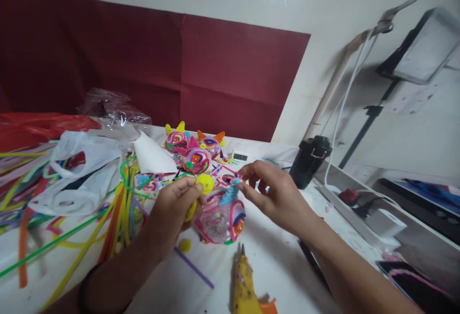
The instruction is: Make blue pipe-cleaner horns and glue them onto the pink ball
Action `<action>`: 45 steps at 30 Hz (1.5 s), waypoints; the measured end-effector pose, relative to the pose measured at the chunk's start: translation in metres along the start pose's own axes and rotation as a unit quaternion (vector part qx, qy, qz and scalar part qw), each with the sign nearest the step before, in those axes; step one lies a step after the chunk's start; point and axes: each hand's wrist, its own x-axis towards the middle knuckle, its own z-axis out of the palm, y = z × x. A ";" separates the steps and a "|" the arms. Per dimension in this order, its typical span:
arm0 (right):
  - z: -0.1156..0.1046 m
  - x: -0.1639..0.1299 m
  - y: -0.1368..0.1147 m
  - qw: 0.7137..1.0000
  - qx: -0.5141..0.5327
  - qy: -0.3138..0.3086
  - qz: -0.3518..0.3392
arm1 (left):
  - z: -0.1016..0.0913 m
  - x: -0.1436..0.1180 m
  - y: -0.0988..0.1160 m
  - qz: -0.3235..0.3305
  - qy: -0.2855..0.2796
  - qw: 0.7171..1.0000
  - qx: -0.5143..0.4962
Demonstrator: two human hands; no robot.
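Fingers of the left hand pinched a yellow coiled disc at the centre of the frame, just above the pink pipe-cleaner piece lying on the white table. The right hand gripped a blue ridged cone by its tip — beside the disc. A sound fit probably called for steadying the pink piece and seating each part squarely — the glue gun lay at lower centre, untouched.
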 end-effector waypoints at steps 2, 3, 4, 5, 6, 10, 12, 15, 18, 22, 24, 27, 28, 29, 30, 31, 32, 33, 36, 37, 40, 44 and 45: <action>-0.003 0.002 0.011 0.996 0.041 -0.030 0.071 | -0.006 0.005 0.003 0.032 0.037 0.999 -0.015; -0.004 0.002 0.016 0.992 0.066 -0.046 0.097 | -0.010 0.008 0.004 0.049 0.052 0.997 -0.026; -0.004 0.002 0.022 0.987 0.092 -0.062 0.115 | -0.014 0.011 0.005 0.064 0.062 0.995 -0.037; -0.004 0.001 0.027 0.982 0.118 -0.079 0.126 | -0.018 0.015 0.006 0.077 0.069 0.993 -0.050; -0.003 0.000 0.032 0.975 0.140 -0.099 0.138 | -0.021 0.019 0.006 0.097 0.086 0.989 -0.068; 0.003 -0.007 0.045 0.958 0.177 -0.165 0.154 | -0.028 0.030 0.008 0.118 0.114 0.980 -0.115; 0.009 -0.011 0.048 0.953 0.193 -0.188 0.136 | -0.029 0.032 0.007 0.120 0.120 0.978 -0.119; 0.021 -0.015 0.047 0.940 0.231 -0.220 0.121 | -0.029 0.032 0.006 0.132 0.113 0.978 -0.118; 0.032 -0.018 0.044 0.926 0.288 -0.216 0.114 | -0.030 0.032 0.004 0.135 0.111 0.977 -0.124; 0.041 -0.022 0.041 0.904 0.338 -0.224 0.131 | -0.030 0.031 0.004 0.126 0.112 0.977 -0.127; 0.044 -0.024 0.040 0.894 0.352 -0.234 0.148 | -0.031 0.032 0.004 0.123 0.110 0.979 -0.122; 0.050 -0.025 0.040 0.878 0.387 -0.232 0.158 | -0.031 0.031 0.004 0.121 0.108 0.980 -0.116; 0.052 -0.026 0.040 0.874 0.399 -0.226 0.161 | -0.031 0.030 0.004 0.121 0.108 0.980 -0.115; 0.054 -0.025 0.040 0.871 0.407 -0.217 0.167 | -0.031 0.030 0.005 0.120 0.107 0.980 -0.115; 0.055 -0.025 0.040 0.869 0.413 -0.207 0.176 | -0.032 0.029 0.005 0.119 0.107 0.981 -0.113; 0.057 -0.025 0.040 0.866 0.419 -0.199 0.185 | -0.032 0.029 0.006 0.117 0.106 0.981 -0.109; 0.057 -0.024 0.040 0.861 0.429 -0.194 0.192 | -0.032 0.029 0.006 0.117 0.106 0.982 -0.104; 0.058 -0.023 0.040 0.854 0.443 -0.190 0.198 | -0.033 0.030 0.006 0.118 0.108 0.982 -0.099; 0.059 -0.017 0.039 0.831 0.485 -0.177 0.207 | -0.035 0.031 0.007 0.134 0.119 0.980 -0.091; 0.060 -0.015 0.039 0.827 0.493 -0.168 0.211 | -0.035 0.032 0.007 0.140 0.124 0.978 -0.091; 0.066 -0.004 0.040 0.822 0.508 -0.134 0.219 | -0.038 0.032 0.009 0.154 0.138 0.973 -0.106; 0.083 0.015 0.043 0.811 0.529 -0.086 0.234 | -0.041 0.033 0.012 0.170 0.153 0.966 -0.124; 0.089 0.020 0.044 0.806 0.535 -0.077 0.241 | -0.042 0.033 0.012 0.174 0.157 0.964 -0.123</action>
